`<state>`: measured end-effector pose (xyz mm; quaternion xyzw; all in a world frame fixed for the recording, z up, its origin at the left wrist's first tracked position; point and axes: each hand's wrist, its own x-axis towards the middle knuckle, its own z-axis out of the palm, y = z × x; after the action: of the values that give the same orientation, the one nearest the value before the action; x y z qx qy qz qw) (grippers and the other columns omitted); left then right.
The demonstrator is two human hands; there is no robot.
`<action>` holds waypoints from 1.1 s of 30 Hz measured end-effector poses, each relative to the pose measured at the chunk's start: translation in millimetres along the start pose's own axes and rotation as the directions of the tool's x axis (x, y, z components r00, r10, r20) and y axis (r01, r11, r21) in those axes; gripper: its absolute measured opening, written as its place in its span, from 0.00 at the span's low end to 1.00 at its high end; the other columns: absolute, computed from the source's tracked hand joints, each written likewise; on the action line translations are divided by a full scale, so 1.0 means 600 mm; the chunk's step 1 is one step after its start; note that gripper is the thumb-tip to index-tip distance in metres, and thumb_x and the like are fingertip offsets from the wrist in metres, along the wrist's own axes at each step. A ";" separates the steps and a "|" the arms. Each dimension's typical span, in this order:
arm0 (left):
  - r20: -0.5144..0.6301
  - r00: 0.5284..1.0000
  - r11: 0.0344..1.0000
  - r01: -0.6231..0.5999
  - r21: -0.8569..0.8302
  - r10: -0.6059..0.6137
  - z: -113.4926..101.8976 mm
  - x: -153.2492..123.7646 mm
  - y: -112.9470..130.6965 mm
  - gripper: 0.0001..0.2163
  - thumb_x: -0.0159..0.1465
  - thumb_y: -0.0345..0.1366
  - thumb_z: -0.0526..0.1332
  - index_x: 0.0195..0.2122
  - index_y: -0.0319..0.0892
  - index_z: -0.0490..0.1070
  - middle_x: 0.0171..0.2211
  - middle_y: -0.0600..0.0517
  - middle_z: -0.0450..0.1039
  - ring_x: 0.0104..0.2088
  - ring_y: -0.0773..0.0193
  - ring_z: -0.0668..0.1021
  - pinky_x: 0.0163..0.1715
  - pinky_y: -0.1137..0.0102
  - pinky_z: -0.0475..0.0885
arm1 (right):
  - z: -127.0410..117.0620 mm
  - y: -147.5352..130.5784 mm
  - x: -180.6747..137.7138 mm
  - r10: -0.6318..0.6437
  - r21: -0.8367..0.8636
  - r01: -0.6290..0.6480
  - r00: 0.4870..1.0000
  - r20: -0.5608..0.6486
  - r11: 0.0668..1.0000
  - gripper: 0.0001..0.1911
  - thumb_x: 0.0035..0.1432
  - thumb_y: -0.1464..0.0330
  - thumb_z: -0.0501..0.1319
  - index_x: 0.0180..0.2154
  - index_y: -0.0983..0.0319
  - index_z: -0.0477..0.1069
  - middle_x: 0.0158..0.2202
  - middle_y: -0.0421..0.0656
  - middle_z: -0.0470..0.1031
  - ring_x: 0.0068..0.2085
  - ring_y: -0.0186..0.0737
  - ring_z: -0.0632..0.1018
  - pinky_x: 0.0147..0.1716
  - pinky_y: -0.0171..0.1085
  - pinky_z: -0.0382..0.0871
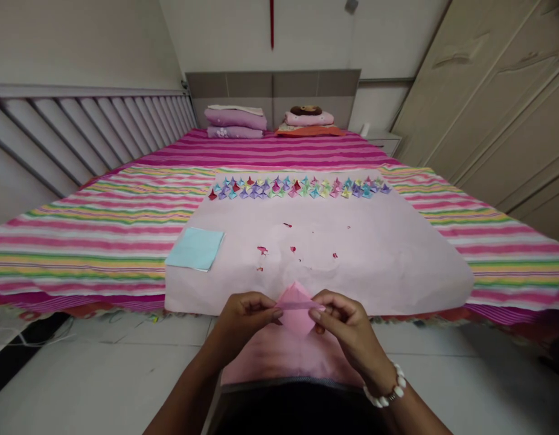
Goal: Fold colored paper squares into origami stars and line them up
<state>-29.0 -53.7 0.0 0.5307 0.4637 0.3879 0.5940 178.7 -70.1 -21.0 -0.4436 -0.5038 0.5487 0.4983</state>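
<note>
You can read no text, label, brand, number or sign on any surface, near or far, left or right.

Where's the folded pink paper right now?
Head view, lower middle: the folded pink paper is held between the left hand and the right hand, by the near edge of the pale sheet.

We saw a fold (298, 296) of thin, smooth paper, a stack (195, 249) and a slightly creased sheet (388, 248) of matt paper, a cloth bedspread (102, 220), a faintly glossy floor (424, 374) and smooth beads (400, 382).
</note>
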 end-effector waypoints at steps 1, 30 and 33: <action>0.013 1.000 1.000 -0.001 0.005 0.001 -0.001 -0.001 0.001 0.05 0.52 0.36 0.68 0.27 0.40 0.78 0.25 0.52 0.79 0.28 0.63 0.80 0.32 0.70 0.75 | -0.001 0.000 0.000 -0.001 -0.004 0.001 1.000 0.000 1.000 0.07 0.50 0.65 0.67 0.30 0.62 0.75 0.19 0.36 0.70 0.22 0.31 0.70 0.23 0.31 0.64; -0.110 0.992 0.998 0.055 0.008 -0.054 0.030 -0.009 0.013 0.03 0.49 0.25 0.62 0.23 0.39 0.69 0.22 0.52 0.77 0.27 0.64 0.79 0.31 0.71 0.73 | 0.000 -0.013 0.003 -0.203 -0.127 0.224 0.966 0.161 0.966 0.08 0.48 0.76 0.63 0.27 0.58 0.77 0.28 0.39 0.68 0.31 0.36 0.70 0.29 0.34 0.62; -0.123 0.991 0.998 0.040 -0.053 -0.046 0.028 -0.006 0.013 0.05 0.48 0.26 0.63 0.27 0.38 0.70 0.22 0.54 0.76 0.26 0.65 0.79 0.30 0.71 0.73 | 0.000 -0.014 0.000 -0.231 -0.188 0.265 0.955 0.184 0.946 0.10 0.48 0.77 0.61 0.29 0.57 0.77 0.29 0.40 0.69 0.32 0.37 0.71 0.29 0.34 0.62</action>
<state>-13.4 -60.8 8.1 0.4801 0.5012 0.4190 0.5855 179.4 -70.3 -12.8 -0.3816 -0.6492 0.4587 0.4716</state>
